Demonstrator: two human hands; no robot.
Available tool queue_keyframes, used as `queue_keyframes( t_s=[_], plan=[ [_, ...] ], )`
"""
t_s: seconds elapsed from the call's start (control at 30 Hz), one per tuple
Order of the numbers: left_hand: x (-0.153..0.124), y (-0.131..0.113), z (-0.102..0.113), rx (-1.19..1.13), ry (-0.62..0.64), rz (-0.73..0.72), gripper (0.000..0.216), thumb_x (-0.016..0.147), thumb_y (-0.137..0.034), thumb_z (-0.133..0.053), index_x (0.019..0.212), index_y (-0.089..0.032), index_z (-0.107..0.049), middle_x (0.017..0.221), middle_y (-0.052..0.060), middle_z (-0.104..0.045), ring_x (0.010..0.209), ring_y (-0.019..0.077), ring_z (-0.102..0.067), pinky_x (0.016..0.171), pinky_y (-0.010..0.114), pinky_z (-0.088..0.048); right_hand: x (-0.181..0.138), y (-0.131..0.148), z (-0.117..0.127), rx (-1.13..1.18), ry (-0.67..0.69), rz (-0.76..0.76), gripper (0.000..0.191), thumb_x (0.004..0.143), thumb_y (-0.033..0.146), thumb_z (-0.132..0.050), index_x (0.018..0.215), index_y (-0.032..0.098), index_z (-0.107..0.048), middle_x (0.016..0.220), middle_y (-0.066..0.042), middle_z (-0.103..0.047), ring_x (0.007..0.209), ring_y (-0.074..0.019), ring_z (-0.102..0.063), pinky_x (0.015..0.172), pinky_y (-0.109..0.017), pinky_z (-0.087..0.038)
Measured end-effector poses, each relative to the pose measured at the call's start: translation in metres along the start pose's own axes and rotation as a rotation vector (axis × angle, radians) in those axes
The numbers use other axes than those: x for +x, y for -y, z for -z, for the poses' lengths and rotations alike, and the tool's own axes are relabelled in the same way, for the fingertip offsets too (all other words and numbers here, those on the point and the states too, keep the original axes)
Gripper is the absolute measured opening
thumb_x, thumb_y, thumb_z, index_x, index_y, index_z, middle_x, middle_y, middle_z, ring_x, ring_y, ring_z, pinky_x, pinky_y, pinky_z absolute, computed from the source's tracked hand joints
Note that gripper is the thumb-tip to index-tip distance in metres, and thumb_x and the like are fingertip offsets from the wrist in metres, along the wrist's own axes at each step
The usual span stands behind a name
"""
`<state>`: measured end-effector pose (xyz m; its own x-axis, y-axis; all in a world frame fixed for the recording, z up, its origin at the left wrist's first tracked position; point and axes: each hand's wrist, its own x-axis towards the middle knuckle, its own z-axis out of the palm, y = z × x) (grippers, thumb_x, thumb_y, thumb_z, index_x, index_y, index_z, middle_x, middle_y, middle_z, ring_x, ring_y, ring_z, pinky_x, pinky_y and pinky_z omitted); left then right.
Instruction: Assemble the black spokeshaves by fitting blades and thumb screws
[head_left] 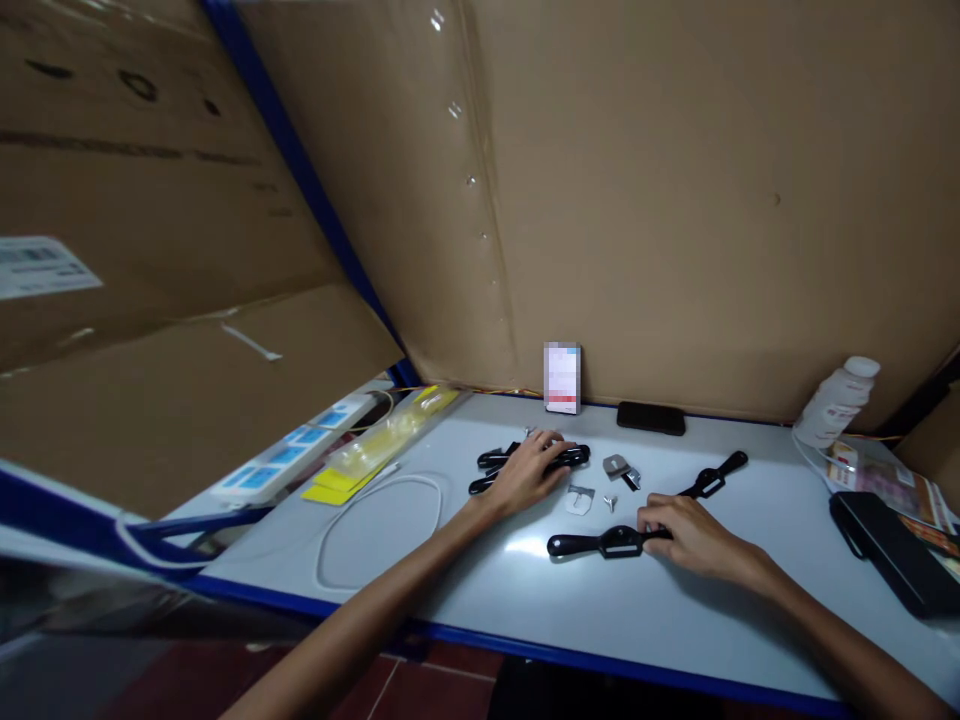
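My right hand (679, 532) is closed round the right handle of a black spokeshave body (622, 542), which lies low over the table. Behind that hand lies another black spokeshave body (709, 482). My left hand (529, 470) rests over a group of black spokeshaves (576, 456), its fingers stretched out across them and partly hiding them. Between the hands are a flat silver blade (579, 500), a grey metal cap piece (616, 466) with a small dark part against it, and small silver screws (610, 503).
A lit phone (562, 380) stands against the cardboard wall, near a dark phone (651, 418) lying flat. At left are a white cable (322, 560), yellow sheets (330, 488) and a power strip (292, 450). A bottle (836, 400) and black case (892, 550) are at right.
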<state>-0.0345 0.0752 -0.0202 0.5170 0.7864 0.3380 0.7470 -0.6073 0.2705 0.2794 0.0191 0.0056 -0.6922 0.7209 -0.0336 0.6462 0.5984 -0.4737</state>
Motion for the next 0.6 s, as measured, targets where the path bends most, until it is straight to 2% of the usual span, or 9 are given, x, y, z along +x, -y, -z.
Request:
queue_keyframes(
  t_s=[0.07, 0.13, 0.23, 0.33, 0.4, 0.5, 0.6],
  plan=[
    [0.012, -0.019, -0.001, -0.032, 0.049, -0.075, 0.046, 0.101, -0.039, -0.056, 0.143, -0.023, -0.052, 0.136, 0.014, -0.056, 0.124, 0.0308, -0.054, 0.106, 0.051, -0.046, -0.001, 0.003, -0.001, -0.035, -0.005, -0.013, 0.014, 0.086, 0.01, -0.062, 0.093, 0.021, -0.069, 0.095, -0.002, -0.065, 0.083, -0.0175, -0.059, 0.073, -0.028, -0.035],
    [0.024, -0.038, -0.006, -0.056, 0.133, -0.182, 0.063, 0.097, -0.051, -0.062, 0.152, -0.025, -0.043, 0.151, 0.016, -0.047, 0.136, 0.0348, -0.048, 0.111, 0.054, -0.042, -0.002, 0.005, -0.002, -0.062, -0.017, -0.026, 0.013, 0.088, 0.012, -0.063, 0.095, 0.021, -0.069, 0.096, -0.002, -0.065, 0.083, -0.0173, -0.06, 0.072, -0.028, -0.035],
    [0.037, -0.054, -0.018, -0.074, 0.245, -0.276, 0.075, 0.097, -0.051, -0.062, 0.159, -0.025, -0.031, 0.163, 0.017, -0.035, 0.147, 0.0365, -0.038, 0.118, 0.058, -0.034, -0.003, 0.006, -0.004, -0.097, -0.028, -0.028, 0.008, 0.091, 0.016, -0.065, 0.097, 0.021, -0.068, 0.099, -0.003, -0.065, 0.084, -0.0171, -0.06, 0.072, -0.029, -0.035],
    [0.039, -0.049, -0.031, -0.108, 0.253, -0.285, 0.057, 0.103, -0.041, -0.055, 0.156, -0.025, -0.038, 0.16, 0.014, -0.042, 0.15, 0.0317, -0.037, 0.122, 0.054, -0.031, -0.005, 0.007, -0.006, -0.138, -0.016, -0.018, 0.005, 0.093, 0.016, -0.065, 0.095, 0.02, -0.067, 0.099, -0.003, -0.065, 0.082, -0.0164, -0.06, 0.07, -0.029, -0.034],
    [0.036, -0.037, -0.036, -0.149, 0.209, -0.237, 0.047, 0.105, -0.033, -0.049, 0.151, -0.023, -0.045, 0.156, 0.013, -0.047, 0.147, 0.0293, -0.042, 0.121, 0.051, -0.036, -0.006, 0.008, -0.007, -0.161, -0.02, -0.011, 0.006, 0.094, 0.014, -0.064, 0.095, 0.02, -0.067, 0.099, -0.003, -0.064, 0.079, -0.0157, -0.059, 0.068, -0.029, -0.033],
    [0.031, -0.023, -0.034, -0.236, 0.129, -0.143, 0.046, 0.105, -0.03, -0.048, 0.15, -0.021, -0.046, 0.153, 0.014, -0.049, 0.141, 0.0273, -0.049, 0.116, 0.047, -0.043, -0.007, 0.011, -0.009, -0.185, -0.032, -0.014, 0.009, 0.095, 0.013, -0.061, 0.095, 0.02, -0.067, 0.098, -0.003, -0.064, 0.076, -0.0151, -0.059, 0.066, -0.029, -0.032],
    [0.029, -0.022, -0.026, -0.283, 0.052, -0.13, 0.044, 0.106, -0.028, -0.045, 0.149, -0.025, -0.045, 0.149, 0.012, -0.052, 0.137, 0.0248, -0.051, 0.116, 0.047, -0.043, -0.007, 0.012, -0.008, -0.181, -0.023, -0.018, 0.011, 0.096, 0.013, -0.06, 0.096, 0.02, -0.067, 0.098, -0.004, -0.064, 0.075, -0.0153, -0.06, 0.065, -0.03, -0.033]
  ],
)
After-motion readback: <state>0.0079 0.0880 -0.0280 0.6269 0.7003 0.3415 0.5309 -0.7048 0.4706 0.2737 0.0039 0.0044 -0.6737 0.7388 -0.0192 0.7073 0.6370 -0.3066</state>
